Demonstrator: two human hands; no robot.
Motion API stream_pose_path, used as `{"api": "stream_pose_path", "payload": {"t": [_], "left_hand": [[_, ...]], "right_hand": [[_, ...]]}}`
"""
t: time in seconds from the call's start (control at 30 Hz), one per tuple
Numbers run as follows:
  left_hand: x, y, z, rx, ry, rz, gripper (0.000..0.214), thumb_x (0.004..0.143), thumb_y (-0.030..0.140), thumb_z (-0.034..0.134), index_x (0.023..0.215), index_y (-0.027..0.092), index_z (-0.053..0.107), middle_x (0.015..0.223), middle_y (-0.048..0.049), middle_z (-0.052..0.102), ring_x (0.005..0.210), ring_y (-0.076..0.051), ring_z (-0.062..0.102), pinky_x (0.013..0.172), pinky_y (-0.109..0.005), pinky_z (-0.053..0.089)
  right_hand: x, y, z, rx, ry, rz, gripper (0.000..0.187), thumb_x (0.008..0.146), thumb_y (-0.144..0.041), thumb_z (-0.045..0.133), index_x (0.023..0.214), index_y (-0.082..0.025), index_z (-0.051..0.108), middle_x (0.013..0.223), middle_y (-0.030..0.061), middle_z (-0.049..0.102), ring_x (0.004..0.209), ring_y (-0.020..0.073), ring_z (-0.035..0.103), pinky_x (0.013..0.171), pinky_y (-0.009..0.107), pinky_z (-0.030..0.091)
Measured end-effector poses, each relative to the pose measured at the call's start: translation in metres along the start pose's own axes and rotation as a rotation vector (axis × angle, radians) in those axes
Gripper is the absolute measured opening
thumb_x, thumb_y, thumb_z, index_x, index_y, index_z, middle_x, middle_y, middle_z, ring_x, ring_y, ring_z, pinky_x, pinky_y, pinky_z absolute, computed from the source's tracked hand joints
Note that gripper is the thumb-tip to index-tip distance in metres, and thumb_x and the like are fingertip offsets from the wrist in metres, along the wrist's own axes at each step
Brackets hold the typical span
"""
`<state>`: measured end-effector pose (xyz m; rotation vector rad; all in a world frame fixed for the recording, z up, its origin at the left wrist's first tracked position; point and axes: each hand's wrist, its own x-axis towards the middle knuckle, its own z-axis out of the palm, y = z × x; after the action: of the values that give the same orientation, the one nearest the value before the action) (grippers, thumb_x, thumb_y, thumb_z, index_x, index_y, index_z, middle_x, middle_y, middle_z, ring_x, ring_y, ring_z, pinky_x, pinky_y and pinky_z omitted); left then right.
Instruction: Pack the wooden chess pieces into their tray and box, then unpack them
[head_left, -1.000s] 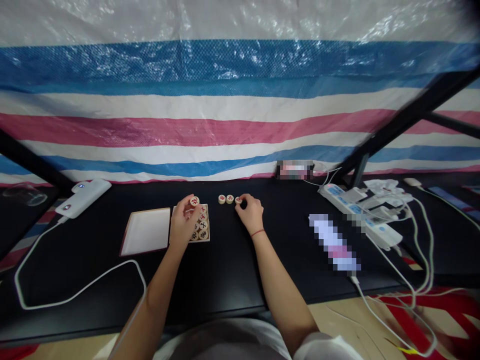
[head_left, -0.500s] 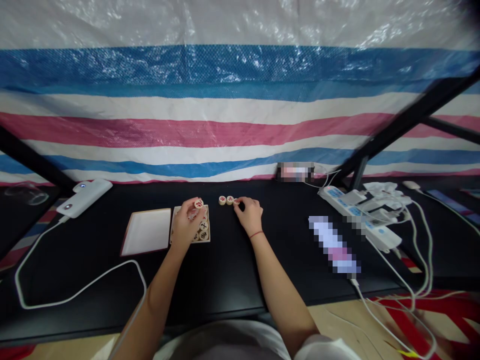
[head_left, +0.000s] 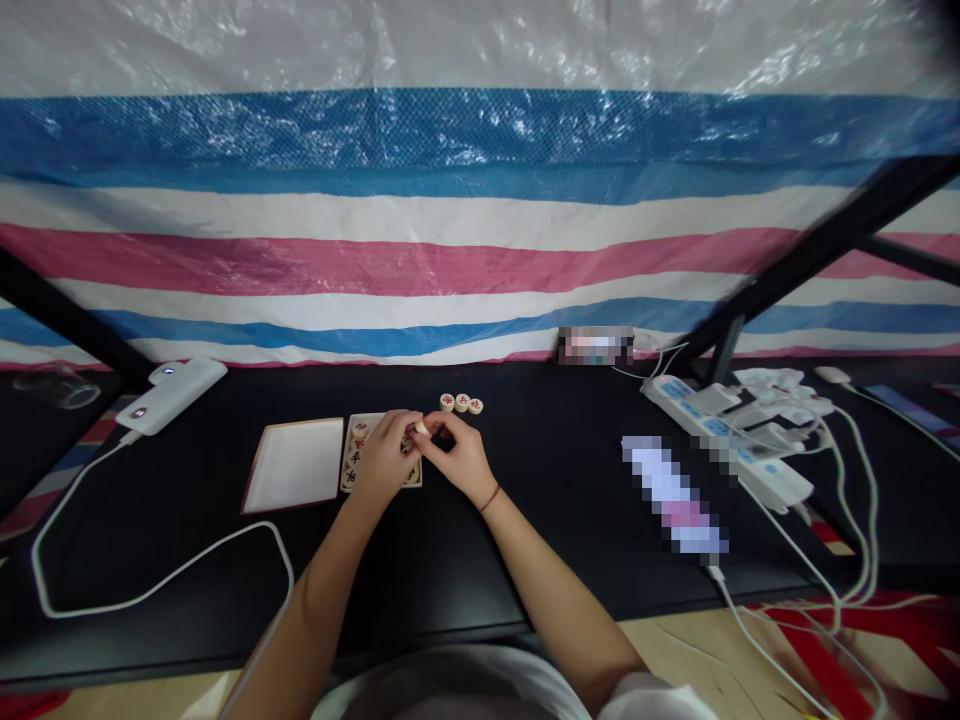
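Observation:
My left hand (head_left: 386, 455) is over an open box (head_left: 412, 484) of round Chinese chess pieces, hiding part of them. Between its fingertips and those of my right hand (head_left: 457, 455) is one pale chess piece (head_left: 420, 427), tilted so its face does not show. Both hands are closed on it at the box's right side. Beyond my right hand, three chess pieces (head_left: 462, 403) with red characters lie in a short row on the black table (head_left: 465, 560). To the box's left rests its lid (head_left: 296, 465), white inside facing up.
A white device with a cable (head_left: 171, 395) is at the left. On the right lie a blurred phone (head_left: 675, 500) and a power strip (head_left: 720, 430) with plugs and cords. Another blurred device (head_left: 595, 345) stands at the back by the striped sheet (head_left: 450, 260).
My right hand has let go of the third piece in the row and moved left to the box. It now meets my left hand on the piece that hand was holding up.

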<state>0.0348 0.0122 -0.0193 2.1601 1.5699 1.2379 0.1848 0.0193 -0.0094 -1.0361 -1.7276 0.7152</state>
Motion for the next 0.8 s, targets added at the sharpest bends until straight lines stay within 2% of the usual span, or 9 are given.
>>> {"api": "stream_pose_path", "payload": {"t": [0.23,0.33,0.4,0.5,0.53,0.67,0.8], "left_hand": [[0.001,0.003,-0.002,-0.022,-0.023,0.029,0.024,0.083,0.021,0.059,0.107,0.023,0.061,0.107,-0.0070,0.067,0.103,-0.022,0.064,0.090,-0.036,0.052],[0.002,0.005,-0.002,-0.018,-0.014,0.028,0.023,0.085,0.025,0.058,0.108,0.022,0.061,0.107,-0.0077,0.067,0.102,-0.022,0.064,0.091,-0.036,0.051],[0.002,0.006,-0.002,-0.014,-0.005,0.023,0.026,0.086,0.026,0.058,0.112,0.023,0.060,0.106,-0.0077,0.068,0.099,-0.022,0.065,0.091,-0.036,0.051],[0.003,0.008,-0.002,-0.016,0.008,0.014,0.029,0.088,0.027,0.056,0.116,0.023,0.059,0.104,-0.0075,0.068,0.097,-0.022,0.065,0.090,-0.036,0.051],[0.003,0.008,-0.002,-0.023,0.009,0.012,0.029,0.088,0.027,0.055,0.116,0.023,0.059,0.103,-0.0075,0.068,0.097,-0.022,0.065,0.090,-0.036,0.051],[0.003,0.008,-0.003,-0.042,0.001,-0.016,0.028,0.088,0.026,0.053,0.115,0.023,0.061,0.104,-0.0077,0.068,0.094,-0.022,0.066,0.088,-0.036,0.052],[0.002,0.005,-0.004,-0.040,-0.009,-0.024,0.029,0.088,0.025,0.052,0.115,0.023,0.060,0.102,-0.0070,0.069,0.094,-0.021,0.066,0.089,-0.036,0.051]], "right_hand": [[0.001,0.005,0.000,0.111,0.006,0.036,0.021,0.080,-0.035,0.067,0.096,-0.021,0.064,0.088,0.0012,0.069,0.077,0.0152,0.064,0.071,0.028,0.049],[0.004,0.006,-0.004,0.094,0.016,0.038,0.020,0.081,-0.036,0.066,0.094,-0.022,0.065,0.088,0.0016,0.069,0.078,0.0159,0.064,0.072,0.028,0.050],[0.007,0.013,-0.013,0.021,0.115,0.072,0.020,0.082,-0.038,0.063,0.094,-0.022,0.064,0.090,0.0030,0.070,0.080,0.0169,0.064,0.073,0.029,0.050],[0.012,0.033,-0.032,-0.190,0.332,0.178,0.021,0.082,-0.037,0.060,0.095,-0.021,0.063,0.095,0.0052,0.070,0.083,0.0186,0.063,0.077,0.032,0.049],[0.014,0.040,-0.037,-0.268,0.345,0.212,0.019,0.080,-0.035,0.061,0.093,-0.021,0.062,0.094,0.0053,0.070,0.084,0.0195,0.063,0.079,0.034,0.048],[0.015,0.063,-0.047,-0.385,0.256,0.316,0.016,0.078,-0.029,0.061,0.092,-0.022,0.061,0.093,0.0047,0.071,0.090,0.0219,0.063,0.083,0.036,0.047],[0.014,0.065,-0.041,-0.476,0.218,0.335,0.016,0.078,-0.029,0.060,0.093,-0.023,0.062,0.094,0.0031,0.071,0.094,0.0234,0.061,0.085,0.037,0.046]]}}
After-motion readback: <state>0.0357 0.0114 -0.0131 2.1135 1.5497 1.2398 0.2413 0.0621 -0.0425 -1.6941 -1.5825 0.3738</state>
